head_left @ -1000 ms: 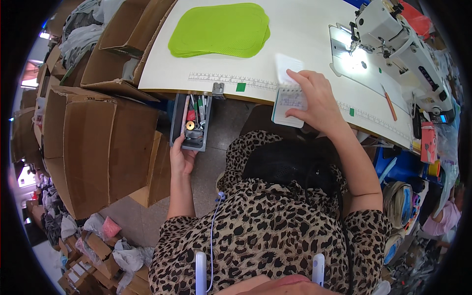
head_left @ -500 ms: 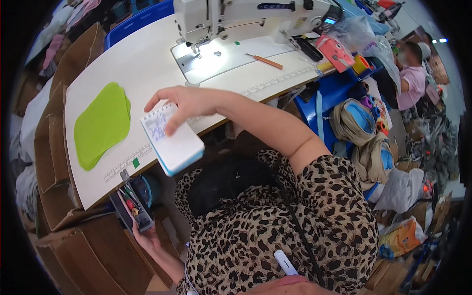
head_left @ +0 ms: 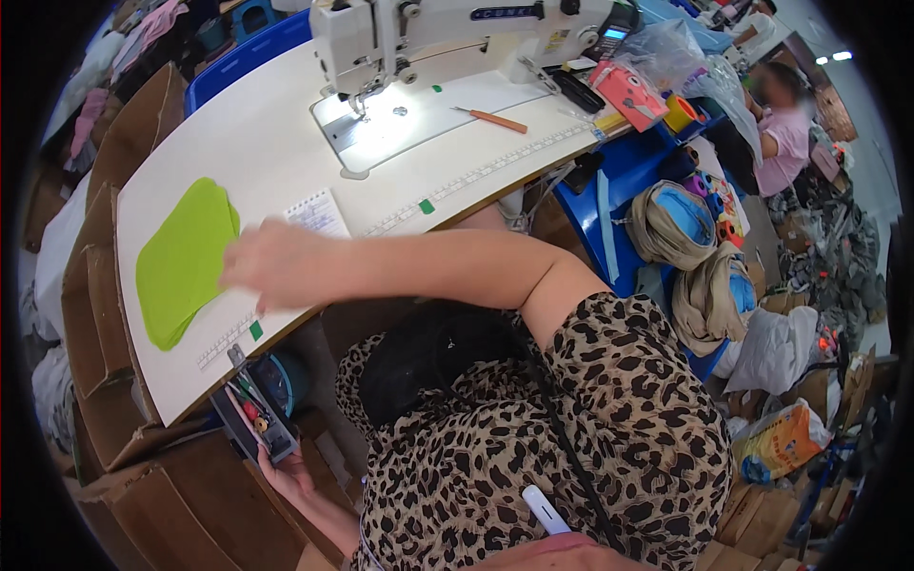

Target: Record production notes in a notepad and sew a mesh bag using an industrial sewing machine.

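My right hand [head_left: 271, 265] reaches over the front of the white table, between a small spiral notepad [head_left: 320, 211] and a stack of lime-green fabric pieces [head_left: 183, 271]. Motion smears its fingers, so their closure is unclear. The notepad lies on the tabletop, its lower part hidden by my hand and forearm. Below the table edge, my left hand [head_left: 288, 468] grips the end of a narrow grey drawer [head_left: 278, 438]. Inside the drawer are small tools and a red item, too small to name.
A white sewing machine [head_left: 457, 43] with its lamp lit stands at the back. An orange-handled pointed tool [head_left: 500, 121] lies before it. Cardboard boxes [head_left: 95, 324] line the left; a blue tray [head_left: 600, 224] with thread spools and beige fabric bundles sits right. Another person [head_left: 783, 143] works far right.
The notepad, held in my right hand before, now lies on the table. My right hand has moved left and down toward the green fabric. My left hand stays at the drawer.
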Tool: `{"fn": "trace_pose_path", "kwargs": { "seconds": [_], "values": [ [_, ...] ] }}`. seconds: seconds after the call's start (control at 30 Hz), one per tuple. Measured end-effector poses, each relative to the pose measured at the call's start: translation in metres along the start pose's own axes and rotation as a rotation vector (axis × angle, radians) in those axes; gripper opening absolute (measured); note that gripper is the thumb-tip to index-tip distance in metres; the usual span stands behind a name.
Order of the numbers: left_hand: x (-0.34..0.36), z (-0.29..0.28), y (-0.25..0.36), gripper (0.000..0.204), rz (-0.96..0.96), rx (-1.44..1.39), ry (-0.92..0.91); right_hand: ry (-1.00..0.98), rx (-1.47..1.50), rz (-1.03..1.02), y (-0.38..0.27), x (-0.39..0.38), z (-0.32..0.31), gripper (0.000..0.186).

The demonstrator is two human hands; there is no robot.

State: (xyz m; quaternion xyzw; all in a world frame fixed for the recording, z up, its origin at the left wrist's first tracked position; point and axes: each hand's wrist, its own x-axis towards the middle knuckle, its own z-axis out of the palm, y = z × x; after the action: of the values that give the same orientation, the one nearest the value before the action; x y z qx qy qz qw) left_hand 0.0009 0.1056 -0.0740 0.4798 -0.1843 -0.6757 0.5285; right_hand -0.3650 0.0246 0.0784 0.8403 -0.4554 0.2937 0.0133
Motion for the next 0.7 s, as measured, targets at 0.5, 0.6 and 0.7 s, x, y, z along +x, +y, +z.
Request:
{"fn": "trace_pose_path", "kwargs": {
  "seconds": [0.5,0.6,0.7],
  "values": [
    [-0.038,0.042,-0.001,0.042,0.058,-0.136,0.034,-0.276,0.323,-0.196,-0.086,0.025,0.085,0.010],
    [-0.037,0.039,-0.004,0.042,0.066,-0.193,0.052,-0.388,0.258,-0.311,-0.111,0.028,0.098,0.014],
    [-0.035,0.036,-0.006,0.041,0.060,-0.233,0.012,-0.398,0.171,-0.409,-0.114,0.038,0.130,0.019]
  ]
}}
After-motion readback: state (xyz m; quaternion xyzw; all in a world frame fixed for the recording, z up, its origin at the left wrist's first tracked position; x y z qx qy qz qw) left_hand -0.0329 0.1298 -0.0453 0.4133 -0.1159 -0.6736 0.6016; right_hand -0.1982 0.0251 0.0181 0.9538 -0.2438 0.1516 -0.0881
